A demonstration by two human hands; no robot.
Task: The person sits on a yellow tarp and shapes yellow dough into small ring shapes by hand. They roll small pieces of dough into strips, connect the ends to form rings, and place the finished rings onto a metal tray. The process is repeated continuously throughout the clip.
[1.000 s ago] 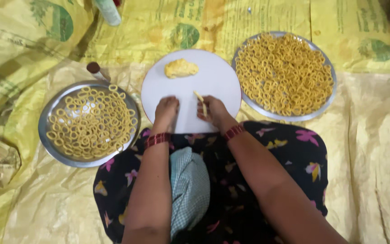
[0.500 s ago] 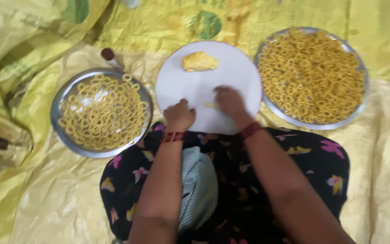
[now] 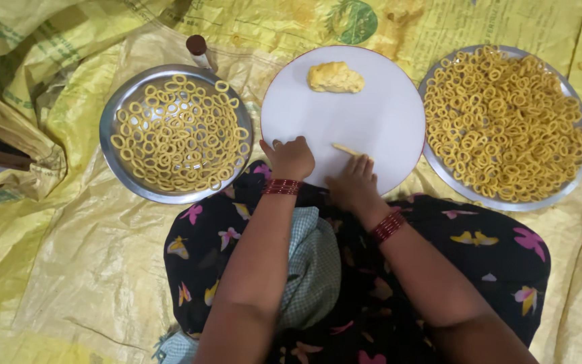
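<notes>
A round white board (image 3: 372, 108) lies in front of me with a lump of yellow dough (image 3: 335, 77) near its far edge. A thin rolled strip of dough (image 3: 347, 149) lies on the board's near part. My right hand (image 3: 353, 183) rests on the strip's near end, fingers bent over it. My left hand (image 3: 289, 158) sits curled at the board's near left edge, holding nothing that I can see. Both wrists wear red bangles.
A steel plate (image 3: 117, 168) on the left holds several dough rings in one layer. A fuller steel plate (image 3: 453, 182) of rings sits on the right. A small brown-capped bottle (image 3: 199, 51) stands behind the left plate. Yellow plastic sheeting (image 3: 68, 269) covers the floor.
The right hand has slid along the board with the dough strip, which now pokes out past the fingertips. The left hand stays curled at the board's near edge. The camera view has shifted.
</notes>
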